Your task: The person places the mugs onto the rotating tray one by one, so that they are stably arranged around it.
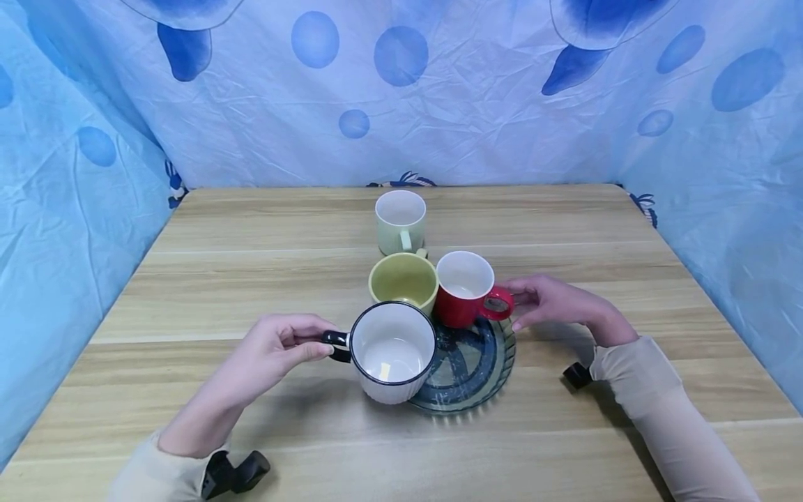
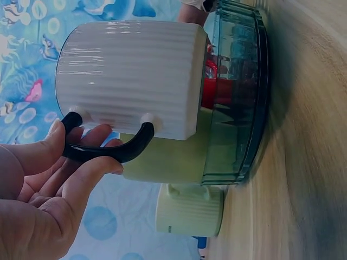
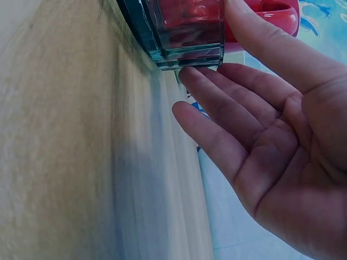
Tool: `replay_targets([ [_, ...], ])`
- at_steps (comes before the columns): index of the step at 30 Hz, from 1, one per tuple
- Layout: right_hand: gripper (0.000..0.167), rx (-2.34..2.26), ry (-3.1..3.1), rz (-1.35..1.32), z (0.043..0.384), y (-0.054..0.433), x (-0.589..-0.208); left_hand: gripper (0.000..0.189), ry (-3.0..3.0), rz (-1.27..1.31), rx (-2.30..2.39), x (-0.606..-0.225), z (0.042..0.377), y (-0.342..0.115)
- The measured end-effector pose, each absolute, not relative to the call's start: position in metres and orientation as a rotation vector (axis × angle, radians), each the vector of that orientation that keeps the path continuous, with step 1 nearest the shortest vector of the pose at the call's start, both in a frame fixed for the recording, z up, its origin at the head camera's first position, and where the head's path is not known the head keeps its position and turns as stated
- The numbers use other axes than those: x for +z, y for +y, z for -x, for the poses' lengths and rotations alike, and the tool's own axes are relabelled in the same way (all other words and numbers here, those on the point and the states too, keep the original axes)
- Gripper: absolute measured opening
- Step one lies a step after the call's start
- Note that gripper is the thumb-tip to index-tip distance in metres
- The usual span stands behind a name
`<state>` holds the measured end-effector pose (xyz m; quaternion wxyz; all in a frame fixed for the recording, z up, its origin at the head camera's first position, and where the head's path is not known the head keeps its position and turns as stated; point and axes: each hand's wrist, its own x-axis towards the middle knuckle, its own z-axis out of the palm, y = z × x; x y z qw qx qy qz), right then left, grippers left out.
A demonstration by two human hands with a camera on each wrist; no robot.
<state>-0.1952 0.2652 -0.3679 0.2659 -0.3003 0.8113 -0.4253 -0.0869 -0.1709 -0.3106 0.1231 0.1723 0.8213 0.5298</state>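
Observation:
By its black handle my left hand [image 1: 282, 355] pinches a white ribbed mug [image 1: 392, 355] with a dark rim, upright. In the left wrist view its base is above the table, in front of the glass dish [image 2: 238, 97]. A red mug [image 1: 461, 307] and a yellow-green mug [image 1: 401, 279] stand in the round dish, the red one's handle pointing right. At the dish's right rim is my right hand [image 1: 558, 303], fingers loosely extended beside the red handle. The right wrist view shows its fingertips at the glass wall [image 3: 190, 38]; whether they all touch is unclear.
Behind the dish a pale green mug [image 1: 401, 223] stands on the wooden table [image 1: 263, 230]. Blue patterned cloth [image 1: 401, 125] hangs along the table's back and sides. A black wrist camera [image 1: 235, 474] sits at my left cuff.

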Motion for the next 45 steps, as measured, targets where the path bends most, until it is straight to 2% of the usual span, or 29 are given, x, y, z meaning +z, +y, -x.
replay_targets([
  [8, 0.079, -1.135, 2.196, 0.809, 0.195, 0.265, -0.366, 0.021, 2.373, -0.522, 1.554, -0.312, 0.091, -0.165],
  [20, 0.074, -1.139, 2.170, 0.851, 0.194, 0.266, -0.367, 0.022, 2.361, -0.521, 1.567, -0.317, 0.099, -0.160],
  [28, 0.077, -1.142, 2.131, 0.840, 0.193, 0.265, -0.368, 0.022, 2.356, -0.508, 1.524, -0.318, 0.106, -0.156],
  [45, 0.078, -1.122, 2.133, 0.818, 0.193, 0.263, -0.368, 0.023, 2.220, -0.628, 1.562, -0.335, 0.127, -0.151],
])
